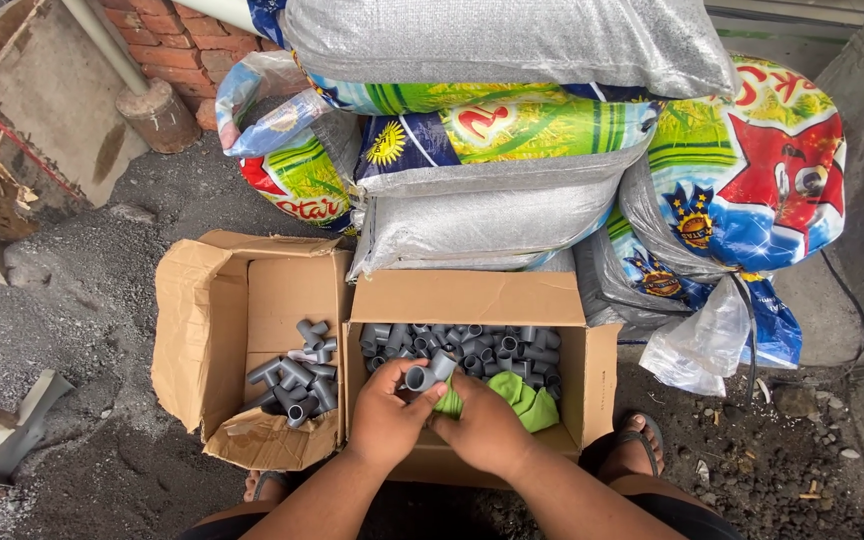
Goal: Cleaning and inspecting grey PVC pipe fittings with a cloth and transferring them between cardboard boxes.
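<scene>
My left hand (384,415) grips a grey plastic pipe elbow (428,372) over the right cardboard box (472,300). My right hand (485,428) lies beside it, fingers closed on a green cloth (532,402) that touches the fitting. Behind the hands, several grey pipe fittings (472,345) fill the back of this box. The left cardboard box (252,300) holds a smaller pile of grey fittings (297,380).
Stacked colourful and silver woven sacks (492,150) rise behind the boxes. A clear plastic bag (702,345) lies to the right. A trowel (7,430) rests on grey gravel at left, near a wooden board (32,110) and brick wall (167,40). My sandalled foot (632,450) stands right of the box.
</scene>
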